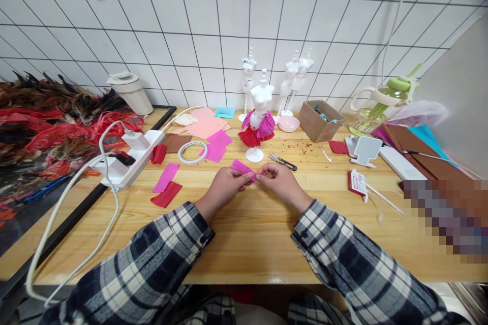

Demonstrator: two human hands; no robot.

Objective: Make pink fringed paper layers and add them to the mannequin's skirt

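My left hand (225, 184) and my right hand (280, 179) meet over the middle of the wooden table (247, 233), both pinching one small pink piece of paper (241, 167) between thumbs and fingertips. Just beyond them stands a white miniature mannequin (260, 111) wearing a red and pink fringed skirt. Small scissors (282, 161) lie right of its round base. More pink and red paper pieces (166, 186) lie to the left, beside a roll of tape (192, 152).
A white power strip (127, 158) with cables sits at the left, by a pile of red and black feathers (49, 122). Behind are two more mannequins (297, 78), a pink bowl (288, 123), a cardboard box (319, 121), a green-lidded bottle (385, 104) and brown sheets (427, 155).
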